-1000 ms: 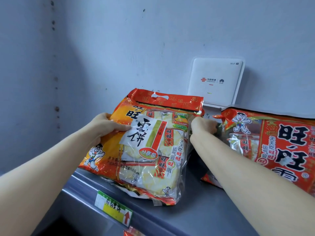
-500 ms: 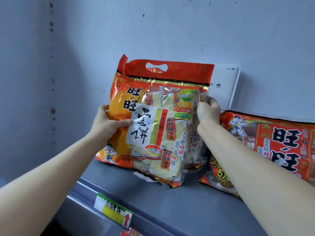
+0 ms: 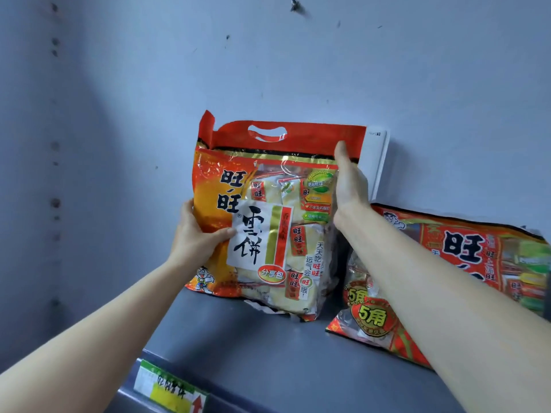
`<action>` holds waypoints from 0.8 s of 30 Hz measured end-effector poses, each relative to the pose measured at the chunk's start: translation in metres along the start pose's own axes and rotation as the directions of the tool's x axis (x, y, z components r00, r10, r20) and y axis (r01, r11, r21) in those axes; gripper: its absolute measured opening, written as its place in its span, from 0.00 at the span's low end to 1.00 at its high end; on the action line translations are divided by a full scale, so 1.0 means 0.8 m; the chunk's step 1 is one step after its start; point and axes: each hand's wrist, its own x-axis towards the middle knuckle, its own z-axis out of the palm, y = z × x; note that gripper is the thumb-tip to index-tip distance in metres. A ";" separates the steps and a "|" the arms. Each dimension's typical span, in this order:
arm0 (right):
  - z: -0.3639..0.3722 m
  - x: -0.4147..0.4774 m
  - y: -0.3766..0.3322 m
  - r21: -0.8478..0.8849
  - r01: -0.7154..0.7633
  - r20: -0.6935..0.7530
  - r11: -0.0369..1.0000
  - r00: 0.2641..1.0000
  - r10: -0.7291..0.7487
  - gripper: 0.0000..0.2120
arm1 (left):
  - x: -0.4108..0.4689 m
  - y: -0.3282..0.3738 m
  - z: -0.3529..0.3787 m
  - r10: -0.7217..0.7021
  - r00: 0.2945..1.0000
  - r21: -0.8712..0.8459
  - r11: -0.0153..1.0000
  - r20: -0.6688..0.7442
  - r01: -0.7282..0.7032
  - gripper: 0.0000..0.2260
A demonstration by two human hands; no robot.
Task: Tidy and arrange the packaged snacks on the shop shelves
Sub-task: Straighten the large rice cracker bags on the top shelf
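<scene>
An orange-and-red bag of rice crackers (image 3: 268,216) with a cut-out handle stands upright at the back of the grey shelf (image 3: 268,353), leaning on the wall. My left hand (image 3: 196,236) grips its left edge, thumb across the front label. My right hand (image 3: 347,183) lies against its upper right side with the fingers straight, pointing up. A second, larger red snack bag (image 3: 465,263) lies tilted on the shelf to the right, partly behind my right forearm.
A white wall-mounted box (image 3: 376,162) shows behind the upright bag's right edge. A green-and-yellow price tag (image 3: 170,389) sits on the shelf's front lip. The blue-grey wall closes the shelf at the back and left.
The bag went from lying tilted forward to standing upright against the wall, covering most of the white box. My right hand slid up its right side and straightened.
</scene>
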 end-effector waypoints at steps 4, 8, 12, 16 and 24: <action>-0.008 0.013 -0.006 -0.108 -0.093 -0.069 0.990 0.994 0.086 0.19 | 0.015 -0.004 -0.002 -0.072 0.990 0.176 0.983 0.122 0.049 0.47; -0.010 0.023 -0.011 -0.215 -0.062 -0.120 0.975 0.992 0.037 0.16 | 0.014 -0.007 0.005 -0.101 0.985 0.382 0.923 0.138 0.041 0.60; -0.009 0.027 -0.023 -0.205 -0.030 -0.128 0.978 0.992 0.003 0.11 | 0.013 -0.008 0.016 -0.010 0.989 0.481 0.874 0.148 -0.064 0.56; -0.008 0.026 -0.030 -0.202 -0.065 -0.114 0.977 0.993 0.042 0.12 | 0.015 -0.009 0.018 -0.004 0.985 0.489 0.868 0.175 -0.084 0.54; -0.065 -0.004 -0.092 -0.769 0.248 0.274 0.589 0.961 -0.047 0.45 | 0.004 -0.010 0.027 0.011 0.992 0.547 0.833 0.127 -0.079 0.56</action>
